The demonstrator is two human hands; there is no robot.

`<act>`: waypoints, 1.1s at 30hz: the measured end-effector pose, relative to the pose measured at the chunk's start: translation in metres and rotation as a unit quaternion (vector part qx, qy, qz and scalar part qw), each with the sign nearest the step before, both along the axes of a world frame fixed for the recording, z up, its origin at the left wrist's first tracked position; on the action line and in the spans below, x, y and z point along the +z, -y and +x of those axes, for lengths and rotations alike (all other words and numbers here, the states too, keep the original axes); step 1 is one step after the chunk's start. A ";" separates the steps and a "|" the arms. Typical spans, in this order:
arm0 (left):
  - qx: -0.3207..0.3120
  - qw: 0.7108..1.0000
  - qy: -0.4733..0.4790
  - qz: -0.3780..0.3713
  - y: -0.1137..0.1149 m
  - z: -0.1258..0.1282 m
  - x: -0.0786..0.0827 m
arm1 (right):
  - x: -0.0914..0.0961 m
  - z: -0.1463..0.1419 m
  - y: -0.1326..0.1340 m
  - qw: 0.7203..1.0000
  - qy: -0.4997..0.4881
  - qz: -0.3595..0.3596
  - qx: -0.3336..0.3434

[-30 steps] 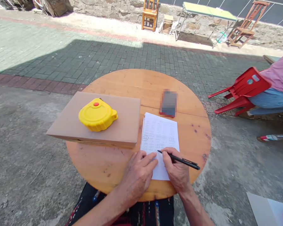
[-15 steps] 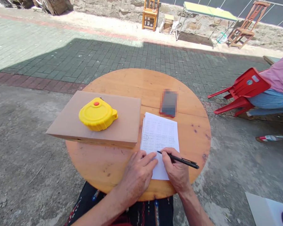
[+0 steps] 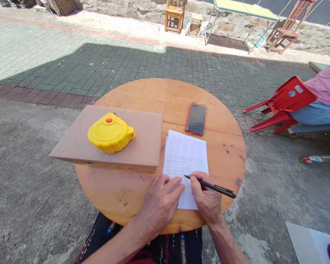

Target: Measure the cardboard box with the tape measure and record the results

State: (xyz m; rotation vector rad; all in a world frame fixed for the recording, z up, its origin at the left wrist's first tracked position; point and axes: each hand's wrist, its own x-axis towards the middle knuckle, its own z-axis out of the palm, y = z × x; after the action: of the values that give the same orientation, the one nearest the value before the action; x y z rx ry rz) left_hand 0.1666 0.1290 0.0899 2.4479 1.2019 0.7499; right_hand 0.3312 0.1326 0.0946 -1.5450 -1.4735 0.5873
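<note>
A stack of white paper [image 3: 187, 150] lies near the front of the round wooden table [image 3: 118, 194], its upper part covered in rows of small handwriting. My right hand [image 3: 207, 198] grips a black pen [image 3: 218, 189], whose tip points at the lowest written row. Flat across the paper's lower left part rests my left hand [image 3: 162, 201], fingers stretched out and holding nothing. Left of the paper is a brown cardboard box [image 3: 143, 146] with a yellow tape-measure-shaped case [image 3: 110, 134] on top, bearing a red button. Beyond the paper lies a pixelated dark phone-like object [image 3: 196, 119] with a red edge.
To the right, a person in a pink top [image 3: 328, 82] is beside a tilted red plastic chair [image 3: 287, 99]. A bottle [image 3: 319, 159] lies on the ground. A folding table [image 3: 244, 9] and wooden chairs [image 3: 174, 16] stand by the far wall.
The pen tip and my right hand have shifted very slightly to the right along the row. My left hand stays on the paper. The whole view has moved a little.
</note>
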 end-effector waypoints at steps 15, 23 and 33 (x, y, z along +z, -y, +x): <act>-0.002 1.000 0.003 -0.011 0.001 -0.001 -0.001 | 0.001 -0.001 0.000 0.999 0.027 0.018 -0.008; -0.002 1.000 0.004 -0.015 0.000 -0.001 -0.001 | 0.002 0.000 -0.002 1.000 0.014 0.002 -0.013; -0.004 1.000 -0.003 -0.010 -0.001 -0.001 0.000 | 0.002 0.002 0.002 0.999 -0.002 -0.002 -0.038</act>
State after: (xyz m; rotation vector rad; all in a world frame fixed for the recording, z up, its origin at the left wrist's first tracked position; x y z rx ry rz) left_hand 0.1657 0.1297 0.0898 2.4382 1.1962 0.7252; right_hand 0.3330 0.1304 0.0969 -1.5949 -1.4039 0.5499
